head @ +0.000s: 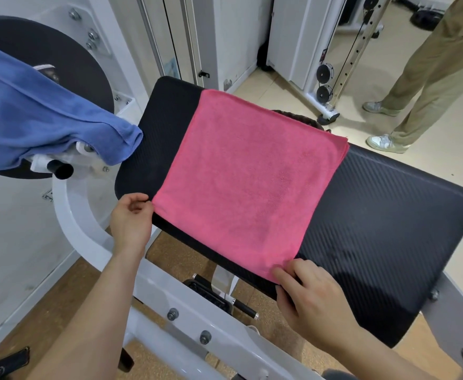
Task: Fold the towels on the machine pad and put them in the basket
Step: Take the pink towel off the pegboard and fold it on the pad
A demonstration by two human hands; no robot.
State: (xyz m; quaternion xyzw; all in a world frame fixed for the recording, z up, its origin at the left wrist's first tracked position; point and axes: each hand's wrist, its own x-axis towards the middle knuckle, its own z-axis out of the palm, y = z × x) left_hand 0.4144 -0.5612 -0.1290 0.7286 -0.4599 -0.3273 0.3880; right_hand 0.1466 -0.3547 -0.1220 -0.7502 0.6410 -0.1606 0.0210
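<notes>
So the pink towel [246, 182] is lying flat across the middle of the black pad [389, 215] of the gym machine. It looks already folded over, since you can see stacked layers along its far right edge. The near edge of it hangs a little past the near edge of the pad. The left hand [131, 220] is at the near left corner of the towel, thumb and fingertips closed together in a pinch on that corner. The right hand [309, 294] is on the near right corner, with the fingers curled and bunched close on top of the cloth and the thumb tucked lower down at the pad's edge, so it's clamped on that corner too. Off to the left a blue towel [32, 113] is draped over a part of the white machine frame [87, 223], well apart from the pink one, with its loose end hanging just beside the left end of the pad. Something dark and woven [299, 117] pokes out behind the far edge of the pink towel, can't tell what it is. Far right there's another person standing on the floor, just khaki trousers [430, 78] and white sneakers [384, 142] in view.
</notes>
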